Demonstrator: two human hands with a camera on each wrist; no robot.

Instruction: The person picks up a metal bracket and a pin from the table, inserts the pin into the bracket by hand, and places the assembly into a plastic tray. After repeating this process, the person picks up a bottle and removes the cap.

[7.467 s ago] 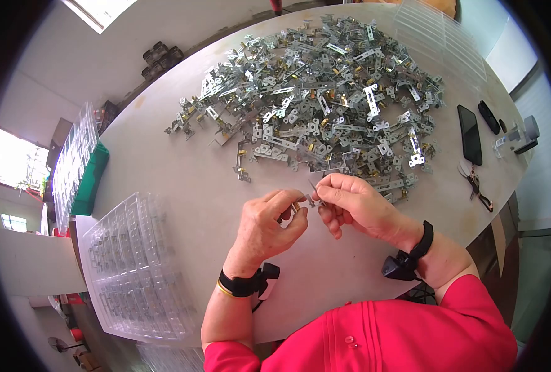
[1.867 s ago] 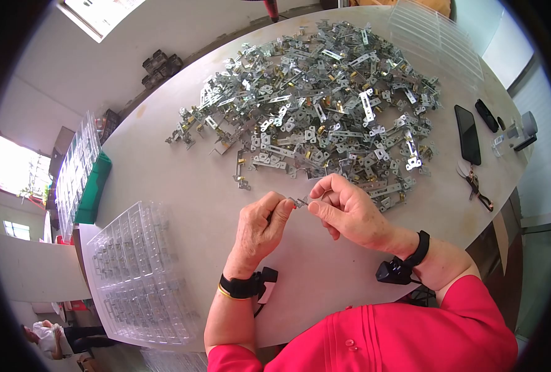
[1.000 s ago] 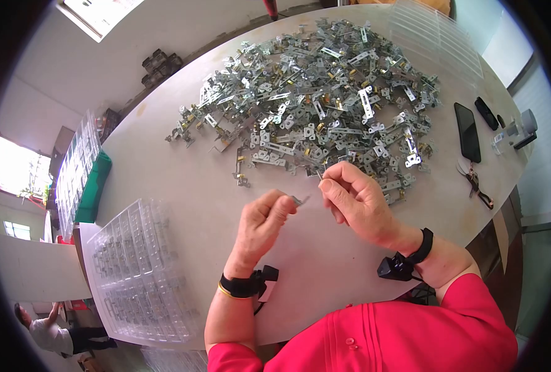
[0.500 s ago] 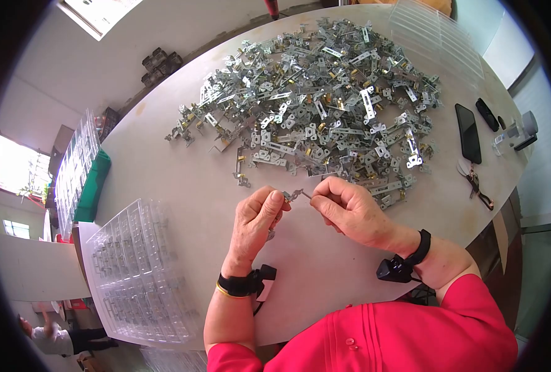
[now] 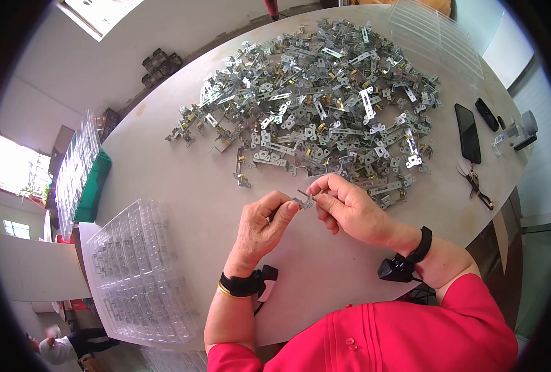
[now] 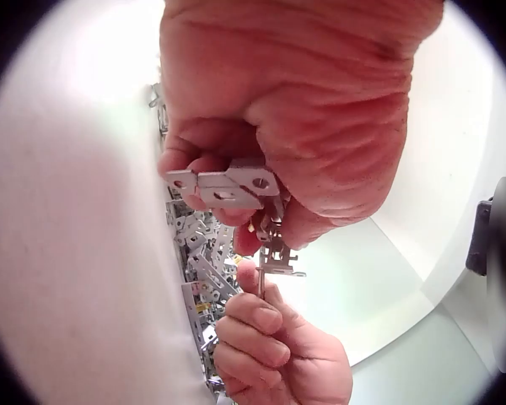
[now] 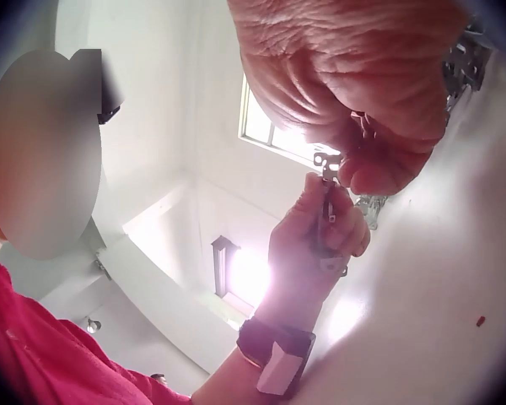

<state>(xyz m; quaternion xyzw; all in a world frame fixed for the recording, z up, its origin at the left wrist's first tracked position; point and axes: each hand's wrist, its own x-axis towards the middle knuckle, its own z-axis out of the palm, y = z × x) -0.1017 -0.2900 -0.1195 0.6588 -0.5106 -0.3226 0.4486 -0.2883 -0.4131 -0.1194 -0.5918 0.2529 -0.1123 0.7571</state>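
My left hand (image 5: pixel 260 229) grips a small stamped metal bracket (image 6: pixel 228 187) with holes in its flat tabs, and one end sticks out past thumb and forefinger. At that end my right hand (image 5: pixel 353 214) pinches a thin metal pin (image 6: pixel 261 285) between thumb and forefinger, right at the bracket's tip. The two hands nearly meet over the table, just in front of a big pile of similar silver brackets (image 5: pixel 325 93) with some brass-coloured parts. In the right wrist view, the bracket's end tab (image 7: pixel 327 160) shows beside the right fingertips; the palm hides the pin.
Clear plastic trays (image 5: pixel 136 273) with brackets in them lie at left, and a green bin (image 5: pixel 92 189) stands behind. At right are a phone (image 5: pixel 467 134), pliers (image 5: pixel 474 186) and a black case (image 5: pixel 488 116). Another clear tray (image 5: pixel 436 40) lies at the back right.
The hands were apart a second ago, with the right one raised; it has come back to the bracket's end with the pin. The left hand has turned the bracket. A person in the background has shifted.
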